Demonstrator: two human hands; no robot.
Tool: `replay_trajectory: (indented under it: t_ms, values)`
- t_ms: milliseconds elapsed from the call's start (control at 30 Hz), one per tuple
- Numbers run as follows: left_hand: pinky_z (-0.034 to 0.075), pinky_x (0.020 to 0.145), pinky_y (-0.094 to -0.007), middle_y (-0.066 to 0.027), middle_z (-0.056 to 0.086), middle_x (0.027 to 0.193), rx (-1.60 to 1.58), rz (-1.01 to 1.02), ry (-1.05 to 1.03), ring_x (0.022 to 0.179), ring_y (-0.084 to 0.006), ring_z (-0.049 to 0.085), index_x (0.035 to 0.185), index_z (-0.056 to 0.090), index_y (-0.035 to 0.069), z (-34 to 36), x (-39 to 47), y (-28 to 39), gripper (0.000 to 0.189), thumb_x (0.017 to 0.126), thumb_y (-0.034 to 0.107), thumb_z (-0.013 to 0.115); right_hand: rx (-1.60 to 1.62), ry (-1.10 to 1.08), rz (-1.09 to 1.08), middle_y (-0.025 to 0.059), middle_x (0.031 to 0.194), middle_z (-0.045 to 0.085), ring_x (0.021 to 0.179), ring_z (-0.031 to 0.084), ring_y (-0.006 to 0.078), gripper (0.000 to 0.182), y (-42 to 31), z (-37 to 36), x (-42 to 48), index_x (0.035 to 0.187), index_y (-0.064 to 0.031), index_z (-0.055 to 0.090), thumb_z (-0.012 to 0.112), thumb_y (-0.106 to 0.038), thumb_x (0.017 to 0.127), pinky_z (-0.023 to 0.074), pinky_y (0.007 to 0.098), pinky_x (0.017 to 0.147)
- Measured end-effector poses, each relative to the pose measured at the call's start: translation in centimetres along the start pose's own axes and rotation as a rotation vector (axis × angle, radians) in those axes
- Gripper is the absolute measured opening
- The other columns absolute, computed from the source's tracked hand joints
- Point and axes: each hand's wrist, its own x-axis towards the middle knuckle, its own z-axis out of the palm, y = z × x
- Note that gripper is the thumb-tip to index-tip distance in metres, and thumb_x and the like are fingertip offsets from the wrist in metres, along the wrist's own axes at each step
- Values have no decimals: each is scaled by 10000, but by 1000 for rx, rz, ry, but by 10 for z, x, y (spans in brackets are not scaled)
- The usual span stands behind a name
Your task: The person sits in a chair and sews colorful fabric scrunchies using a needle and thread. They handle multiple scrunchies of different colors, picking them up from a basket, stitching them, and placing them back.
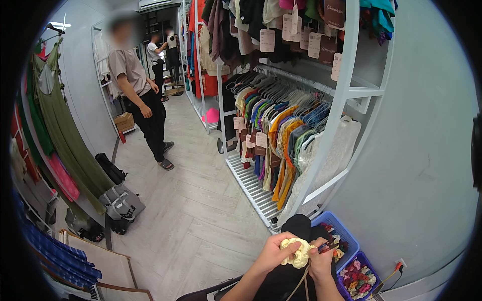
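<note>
My left hand (276,250) grips a bunched piece of pale yellow fabric (295,253) above my lap. The fabric is gathered into soft ruffles, with my thumb pressed on its front. On its other side, my right hand (321,263) pinches the edge of the bunch. A small dark tool (328,246), which looks like thread snips, juts out from the right fingers; its handle is mostly hidden. Thin beige cords (300,283) hang below the fabric between my wrists. Black trousers (280,282) cover my legs underneath.
Right of my knees stand a blue plastic basket (348,233) and a purple basket (340,288), both holding colourful fabric pieces. A white clothes rack (340,113) with tagged garments rises ahead. One person (130,75) stands in the aisle. Bags (122,203) lie at left.
</note>
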Motion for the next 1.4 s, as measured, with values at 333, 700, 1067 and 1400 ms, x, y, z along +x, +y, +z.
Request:
replay_trajectory:
  t_ms: [333,700,1067,1400]
  values:
    - [439,522,-194,-62,643,814,-181,66,124,565,-60,537,984,612,-1,5,2,-15,140,932,129,603,-346,176,-245,-33,597,488,545,393,43,375,-5,-7,-9,658,-31,570,757,-308,827,279,221,507]
    - [494,708,-236,-33,629,924,-145,-265,204,783,-77,599,1127,568,23,40,33,-75,211,988,172,512,-20,348,42,-58,570,395,476,314,19,190,-13,-44,4,904,-20,587,487,-153,996,247,217,454]
    - [398,992,-348,-164,504,1304,255,-267,-25,1176,-224,497,1362,401,20,91,155,-240,534,880,56,629,174,396,172,-86,646,380,531,304,-7,152,-2,-95,9,982,-35,597,489,-140,994,224,194,482]
    - [387,1022,-394,-210,513,1326,-146,-610,-239,1211,-293,508,1294,502,-41,127,145,-210,635,950,483,397,478,492,229,-42,781,396,607,354,40,355,17,-194,26,1139,-80,486,311,-369,1031,277,191,530]
